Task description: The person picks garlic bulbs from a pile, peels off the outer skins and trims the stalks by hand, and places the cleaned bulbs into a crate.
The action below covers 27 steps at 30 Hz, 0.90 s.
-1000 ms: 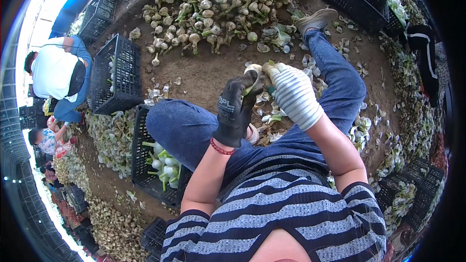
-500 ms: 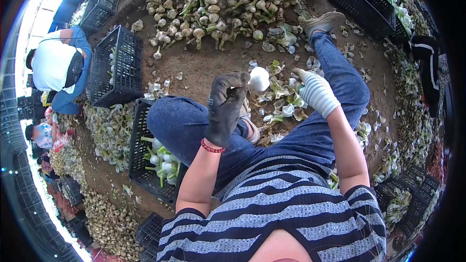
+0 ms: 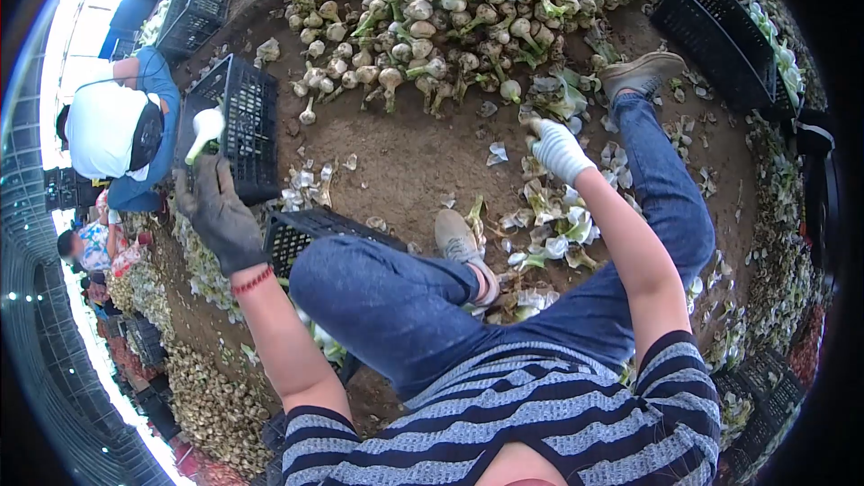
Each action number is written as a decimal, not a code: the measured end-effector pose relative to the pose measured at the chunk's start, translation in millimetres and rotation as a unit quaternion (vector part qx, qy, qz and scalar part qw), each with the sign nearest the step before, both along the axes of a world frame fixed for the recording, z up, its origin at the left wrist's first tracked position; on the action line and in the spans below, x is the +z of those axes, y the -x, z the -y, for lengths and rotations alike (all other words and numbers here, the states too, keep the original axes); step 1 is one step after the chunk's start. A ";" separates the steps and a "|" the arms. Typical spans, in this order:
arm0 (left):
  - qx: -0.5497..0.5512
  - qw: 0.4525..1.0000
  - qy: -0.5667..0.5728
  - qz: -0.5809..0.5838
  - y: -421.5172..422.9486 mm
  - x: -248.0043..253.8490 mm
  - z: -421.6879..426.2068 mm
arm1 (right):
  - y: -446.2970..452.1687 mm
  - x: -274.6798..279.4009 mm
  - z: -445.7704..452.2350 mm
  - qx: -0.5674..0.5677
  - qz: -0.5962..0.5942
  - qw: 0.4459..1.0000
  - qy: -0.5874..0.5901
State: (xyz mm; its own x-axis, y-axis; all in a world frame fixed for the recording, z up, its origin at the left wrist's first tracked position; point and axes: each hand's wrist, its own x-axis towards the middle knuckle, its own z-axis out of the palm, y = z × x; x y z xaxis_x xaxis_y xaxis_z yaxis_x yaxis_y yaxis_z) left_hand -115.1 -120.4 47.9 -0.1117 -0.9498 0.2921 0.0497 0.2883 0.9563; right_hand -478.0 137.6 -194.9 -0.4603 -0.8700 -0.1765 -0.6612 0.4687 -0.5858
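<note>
My left hand [image 3: 218, 216], in a dark grey glove with a red bead bracelet at the wrist, reaches out to the left with fingers extended and apart. Just beyond its fingertips is a white garlic bulb [image 3: 208, 126] with a short green stem, in front of a black crate [image 3: 247, 117]; the fingers do not look closed on it. My right hand [image 3: 558, 151], in a whitish glove with darker fingertips, is in front of the garlic pile [image 3: 450, 27]. Its fingers are curled, and whatever they hold is hidden.
Another black crate [image 3: 315, 229] stands beside my left knee, partly hidden. Peeled skins [image 3: 558, 225] litter the soil between my legs. A large crate [image 3: 715, 36] stands at the upper right. A person in a white top [image 3: 103, 130] sits at the left, with another person [image 3: 99, 243] behind.
My left hand has swung left from above my knees with the garlic bulb, and its fingers have opened. My right hand has moved up slightly toward the pile. The view has shifted a little.
</note>
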 end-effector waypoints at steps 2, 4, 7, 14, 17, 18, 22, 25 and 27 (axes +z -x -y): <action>-0.027 0.999 -0.021 -0.002 14.5 -7.3 -11.4 | 18.1 -25.2 37.1 -0.086 -0.048 0.995 -0.032; -0.097 0.985 -0.074 0.123 58.9 -23.9 -50.5 | 28.6 -30.9 68.8 -0.092 -0.055 0.992 -0.067; -0.230 0.937 -0.141 0.222 100.0 -48.4 -94.3 | 51.1 -70.7 95.3 -0.065 -0.082 0.986 -0.133; -0.331 0.899 -0.246 0.151 124.9 -90.5 -112.5 | 27.2 32.6 62.8 -0.055 0.156 0.986 -0.011; -0.375 0.880 -0.252 0.143 134.2 -104.5 -131.6 | 2.1 105.5 23.7 -0.014 0.428 0.902 0.053; -0.416 0.849 -0.294 0.139 136.2 -105.3 -138.8 | -10.9 135.9 14.2 0.000 0.483 0.872 0.075; -0.427 0.886 -0.151 0.096 132.7 -84.6 -172.1 | -53.2 157.5 -20.6 -0.105 0.571 0.792 0.191; -0.358 0.921 -0.136 0.068 121.2 -79.9 -194.5 | -80.7 149.4 -42.4 -0.098 0.626 0.749 0.196; -0.302 0.943 0.028 0.138 111.8 -77.1 -204.4 | -98.3 161.7 -57.2 -0.038 0.596 0.777 0.198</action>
